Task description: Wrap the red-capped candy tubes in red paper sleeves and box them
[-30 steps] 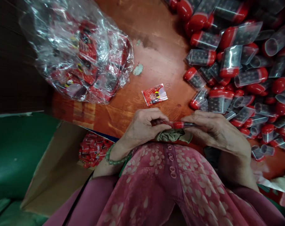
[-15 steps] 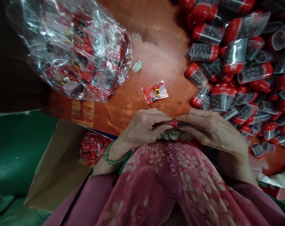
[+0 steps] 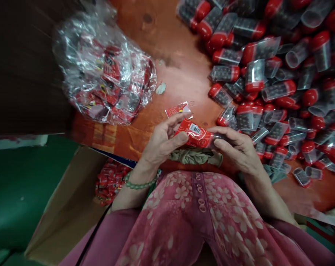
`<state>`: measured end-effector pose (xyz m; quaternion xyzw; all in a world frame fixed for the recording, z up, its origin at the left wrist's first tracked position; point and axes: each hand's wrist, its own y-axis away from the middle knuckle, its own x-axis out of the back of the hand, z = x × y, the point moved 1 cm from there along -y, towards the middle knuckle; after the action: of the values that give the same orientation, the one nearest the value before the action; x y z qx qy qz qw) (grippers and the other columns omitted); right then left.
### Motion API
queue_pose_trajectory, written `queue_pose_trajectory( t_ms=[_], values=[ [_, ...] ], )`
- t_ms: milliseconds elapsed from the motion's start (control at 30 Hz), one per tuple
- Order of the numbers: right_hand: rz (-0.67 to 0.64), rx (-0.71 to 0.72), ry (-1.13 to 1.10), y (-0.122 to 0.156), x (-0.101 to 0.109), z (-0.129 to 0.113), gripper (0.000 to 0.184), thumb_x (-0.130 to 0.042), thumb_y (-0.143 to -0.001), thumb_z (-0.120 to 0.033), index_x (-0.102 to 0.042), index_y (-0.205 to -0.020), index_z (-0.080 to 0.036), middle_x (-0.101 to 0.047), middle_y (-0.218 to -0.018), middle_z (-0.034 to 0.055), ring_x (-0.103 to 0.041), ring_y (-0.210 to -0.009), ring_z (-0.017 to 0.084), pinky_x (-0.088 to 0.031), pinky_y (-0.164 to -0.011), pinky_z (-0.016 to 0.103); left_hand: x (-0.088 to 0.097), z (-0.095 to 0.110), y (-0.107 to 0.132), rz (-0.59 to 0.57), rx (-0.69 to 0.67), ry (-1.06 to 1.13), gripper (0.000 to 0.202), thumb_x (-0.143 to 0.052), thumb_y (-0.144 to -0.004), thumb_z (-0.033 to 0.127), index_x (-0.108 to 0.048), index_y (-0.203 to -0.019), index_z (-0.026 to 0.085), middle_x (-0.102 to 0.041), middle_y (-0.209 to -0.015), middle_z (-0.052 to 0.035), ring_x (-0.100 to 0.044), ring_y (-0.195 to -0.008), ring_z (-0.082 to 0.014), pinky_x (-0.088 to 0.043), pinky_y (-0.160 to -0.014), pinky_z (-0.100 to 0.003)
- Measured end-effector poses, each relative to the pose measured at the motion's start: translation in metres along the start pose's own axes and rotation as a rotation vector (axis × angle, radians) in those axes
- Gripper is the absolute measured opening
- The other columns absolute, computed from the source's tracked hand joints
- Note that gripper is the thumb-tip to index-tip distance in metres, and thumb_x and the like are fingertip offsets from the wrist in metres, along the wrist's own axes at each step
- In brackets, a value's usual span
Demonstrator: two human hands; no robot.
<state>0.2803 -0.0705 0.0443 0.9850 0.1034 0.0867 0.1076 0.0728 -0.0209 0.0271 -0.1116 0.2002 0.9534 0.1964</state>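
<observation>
Between both hands is a red printed tube [image 3: 197, 135] with a white barcode, its darker see-through end to the right. My left hand [image 3: 167, 138] is closed on the red end, thumb in front and fingers behind. At the see-through end, my right hand [image 3: 235, 146] grips with thumb and fingertips. Whether the red print is a wrap around the tube or a card inside it, I cannot tell. Just behind my left fingers lies a small red printed card [image 3: 176, 109] on the table, partly covered by them.
A heap of clear tubes with red caps [image 3: 253, 75] fills the table's right side. A clear plastic bag of red printed pieces [image 3: 109, 79] stands at the left. Below the edge, a cardboard box [image 3: 65, 207] contains red packets [image 3: 110, 181]. Greenish cloth [image 3: 193, 156] lies near my waist.
The tube has been turned so its barcode side faces up, and my hands have drawn slightly apart along it. My left fingers now partly cover the card. The camera view has shifted a little.
</observation>
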Motion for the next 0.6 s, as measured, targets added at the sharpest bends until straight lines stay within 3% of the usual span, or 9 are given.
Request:
queue_pose_trajectory(
  t_ms=[133, 300, 467, 600],
  values=[
    [0.083, -0.032, -0.154, 0.004, -0.008, 0.003, 0.031, -0.061, -0.093, -0.04, -0.069, -0.117, -0.023, -0.072, -0.099, 0.002, -0.063, -0.07, 0.011, -0.055, -0.065, 0.024, -0.021, -0.018, 0.009, -0.023, 0.028, 0.206, 0.05, -0.08, -0.069, 0.055, -0.073, -0.101, 0.018, -0.075, -0.103, -0.0102, -0.071, -0.095, -0.0221, -0.057, -0.089, -0.035],
    [0.233, -0.056, -0.231, 0.002, -0.032, 0.008, 0.035, -0.061, -0.091, -0.045, -0.066, -0.117, -0.023, -0.072, -0.104, 0.0036, -0.063, -0.068, 0.012, -0.057, -0.064, 0.027, -0.049, -0.026, 0.007, 0.173, 0.077, 0.329, 0.042, -0.081, -0.067, 0.056, -0.072, -0.075, 0.016, -0.074, -0.073, -0.005, -0.07, -0.07, -0.0182, -0.059, -0.069, -0.031],
    [0.486, 0.018, -0.235, -0.003, -0.054, 0.013, 0.031, -0.058, -0.091, -0.045, -0.065, -0.112, -0.023, -0.072, -0.101, 0.0039, -0.064, -0.073, 0.014, -0.059, -0.071, 0.03, -0.056, -0.026, -0.001, 0.311, 0.075, 0.351, 0.049, -0.085, -0.057, 0.061, -0.068, -0.062, 0.015, -0.066, -0.055, -0.0001, -0.061, -0.052, -0.0116, -0.053, -0.058, -0.025],
    [0.424, -0.063, -0.434, -0.013, -0.056, 0.017, 0.034, -0.059, -0.09, -0.048, -0.062, -0.113, -0.024, -0.071, -0.097, 0.0019, -0.063, -0.066, 0.012, -0.058, -0.065, 0.027, -0.049, -0.021, -0.008, 0.302, 0.034, 0.265, 0.057, -0.079, -0.055, 0.072, -0.065, -0.061, 0.016, -0.065, -0.054, 0.0002, -0.057, -0.05, -0.0108, -0.049, -0.053, -0.024]
  ],
)
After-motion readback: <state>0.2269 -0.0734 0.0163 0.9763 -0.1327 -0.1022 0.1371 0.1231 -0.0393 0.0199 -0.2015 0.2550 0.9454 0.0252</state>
